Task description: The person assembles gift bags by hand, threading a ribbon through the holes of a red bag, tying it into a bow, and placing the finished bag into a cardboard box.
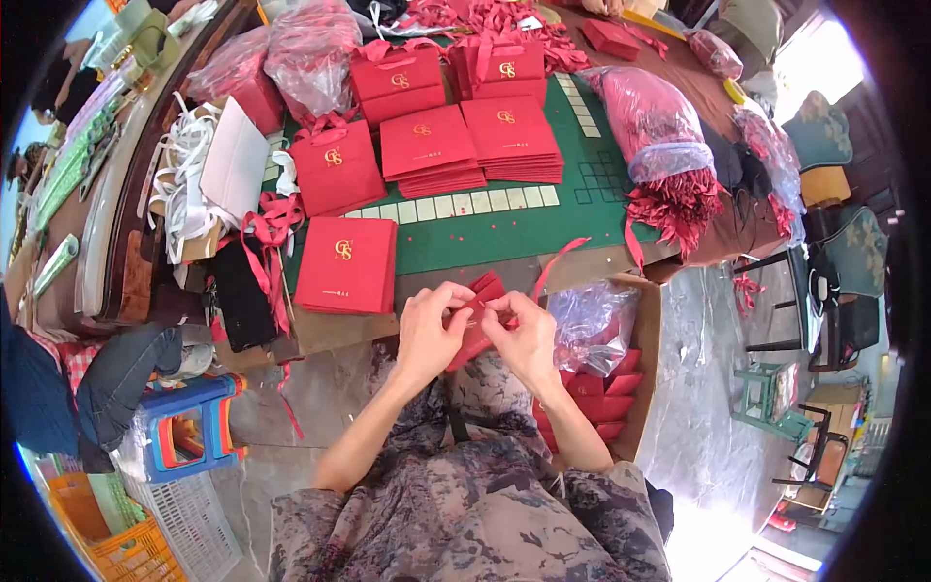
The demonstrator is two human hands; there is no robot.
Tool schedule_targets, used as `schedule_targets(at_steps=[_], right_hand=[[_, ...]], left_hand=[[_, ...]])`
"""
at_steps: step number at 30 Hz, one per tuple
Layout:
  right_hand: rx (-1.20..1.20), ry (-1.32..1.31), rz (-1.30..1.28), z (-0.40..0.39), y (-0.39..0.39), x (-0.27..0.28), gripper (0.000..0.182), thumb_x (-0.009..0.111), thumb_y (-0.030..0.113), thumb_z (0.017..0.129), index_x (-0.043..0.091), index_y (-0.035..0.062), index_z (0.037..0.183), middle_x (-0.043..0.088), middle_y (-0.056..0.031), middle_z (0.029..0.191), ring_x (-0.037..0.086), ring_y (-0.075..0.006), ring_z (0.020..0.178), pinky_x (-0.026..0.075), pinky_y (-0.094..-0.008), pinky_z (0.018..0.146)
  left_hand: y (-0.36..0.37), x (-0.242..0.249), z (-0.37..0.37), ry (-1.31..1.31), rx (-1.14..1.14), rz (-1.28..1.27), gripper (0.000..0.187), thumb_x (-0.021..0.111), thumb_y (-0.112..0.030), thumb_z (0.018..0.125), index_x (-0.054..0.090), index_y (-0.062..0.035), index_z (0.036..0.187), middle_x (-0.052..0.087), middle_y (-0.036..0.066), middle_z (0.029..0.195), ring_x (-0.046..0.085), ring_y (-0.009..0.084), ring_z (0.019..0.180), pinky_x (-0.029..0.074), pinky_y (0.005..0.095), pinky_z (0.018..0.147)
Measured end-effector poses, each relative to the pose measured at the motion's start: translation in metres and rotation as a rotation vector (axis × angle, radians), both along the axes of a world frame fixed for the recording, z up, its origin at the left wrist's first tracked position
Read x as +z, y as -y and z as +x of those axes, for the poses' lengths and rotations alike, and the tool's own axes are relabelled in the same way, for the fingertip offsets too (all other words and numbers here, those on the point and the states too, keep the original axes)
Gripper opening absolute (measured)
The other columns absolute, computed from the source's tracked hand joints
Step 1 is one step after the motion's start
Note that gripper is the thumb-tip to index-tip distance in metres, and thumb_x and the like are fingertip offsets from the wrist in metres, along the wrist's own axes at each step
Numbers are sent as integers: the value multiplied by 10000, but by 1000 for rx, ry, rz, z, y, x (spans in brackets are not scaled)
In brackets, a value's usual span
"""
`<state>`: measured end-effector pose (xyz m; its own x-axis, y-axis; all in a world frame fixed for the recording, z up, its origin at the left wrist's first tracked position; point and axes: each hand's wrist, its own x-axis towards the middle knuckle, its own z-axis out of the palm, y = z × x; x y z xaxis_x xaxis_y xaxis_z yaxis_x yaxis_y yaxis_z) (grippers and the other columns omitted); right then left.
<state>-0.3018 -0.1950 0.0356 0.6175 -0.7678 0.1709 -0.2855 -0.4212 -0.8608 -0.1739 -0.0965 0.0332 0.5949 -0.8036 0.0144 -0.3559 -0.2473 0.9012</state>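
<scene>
Both hands, left hand and right hand, are closed together on a flat red paper gift bag held over the lap, just below the bench edge; fingertips pinch its upper edge, where a red ribbon handle trails upward. Judged step: fitting the ribbon; next calls for fine threading. Finished red bags lie stacked on the bench nearby.

place: small hand-assembly workshop | shown by: stacks of red gift bags laid across the green table — ribbon bundles in plastic at its right edge | carton of folded bags set on the floor — plastic stools nearby
</scene>
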Motion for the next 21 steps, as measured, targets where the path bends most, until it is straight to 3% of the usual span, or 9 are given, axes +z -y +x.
schedule_targets(at_steps=[2,5,10,11,14,19,21], right_hand=[[5,-30,58,-1,-2,3,95,726,49,805,670,16,874,694,-104,848,679,-207,691,537,-323,611],[-8,-24,60,-1,-3,1,96,723,46,795,653,21,856,672,-108,810,667,-228,676,525,-341,592],[78,-10,-493,4,-4,-9,163,725,20,743,598,44,844,610,-105,768,621,-300,725,501,-408,656],[88,-24,-528,5,-2,-12,179,726,19,742,589,51,853,603,-98,775,617,-304,750,498,-416,685],[92,58,-443,7,3,-21,200,739,0,725,620,49,878,612,-111,784,623,-302,715,508,-397,636],[138,-1,-252,3,8,-30,174,721,14,817,653,40,974,658,-116,858,668,-277,771,533,-367,647],[186,45,-141,-2,9,-29,173,703,38,877,667,36,1046,683,-125,939,690,-225,808,535,-330,647]], left_hand=[[-5,6,-9,298,31,-19,178,704,-47,828,688,-64,1004,737,56,876,656,219,815,466,350,771],[-7,5,-17,307,55,-33,170,703,-61,825,694,-82,993,731,30,859,622,237,825,435,377,798],[-4,4,-7,334,-6,14,175,684,-44,827,696,-68,1000,731,46,857,647,235,825,472,366,782],[-2,1,-4,219,-16,16,180,674,-31,827,694,-56,1004,732,67,858,661,239,821,498,362,767],[2,-3,2,73,-50,16,204,648,8,826,690,-25,1023,730,125,871,694,255,812,556,352,733],[10,-23,7,153,-85,58,215,651,-22,842,697,-26,1052,733,133,904,688,269,834,546,367,758],[12,-33,13,159,-81,74,212,657,-36,845,699,-28,1052,733,133,913,687,271,838,544,370,763]])
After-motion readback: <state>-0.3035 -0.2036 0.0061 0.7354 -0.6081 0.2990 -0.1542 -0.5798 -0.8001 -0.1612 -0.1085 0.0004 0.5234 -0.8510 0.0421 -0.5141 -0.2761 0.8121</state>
